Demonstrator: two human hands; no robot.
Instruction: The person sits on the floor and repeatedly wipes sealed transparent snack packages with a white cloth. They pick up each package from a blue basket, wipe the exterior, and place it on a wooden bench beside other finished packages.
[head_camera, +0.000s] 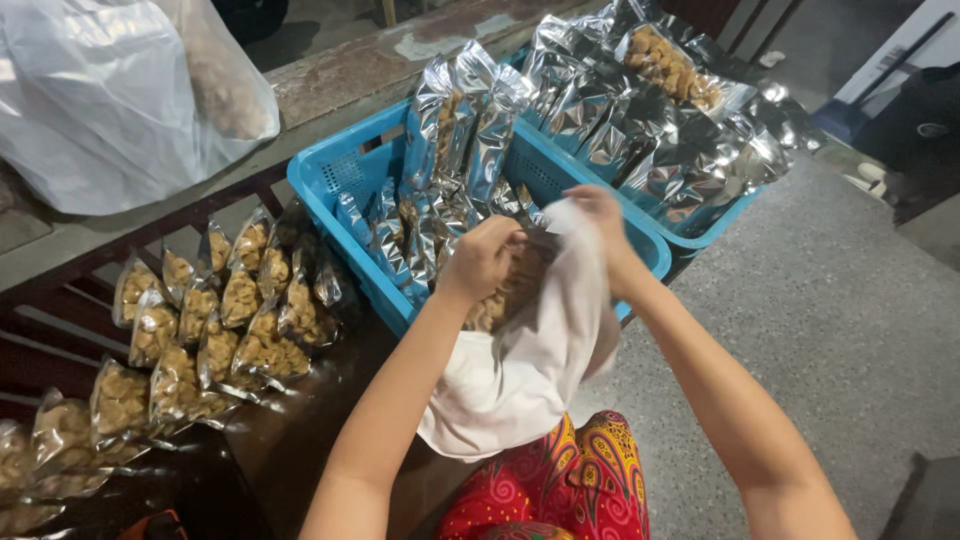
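White plastic bag (530, 370) is being held open above the near edge of the blue basket (335, 170), its long axis hanging down toward the red patterned lap (560, 490). The bag's mouth is being pinched at the top by the right hand (600, 215), fingers clenched on the rim. A clear packet of brown snacks (505, 290) is being gripped by the left hand (482, 258), just beside the right and directly over the opening, pointing downward into it. Silver foil packets (455, 130) are being kept upright in the basket; more clear packets (240, 320) are lying along the dark bench's left edge.
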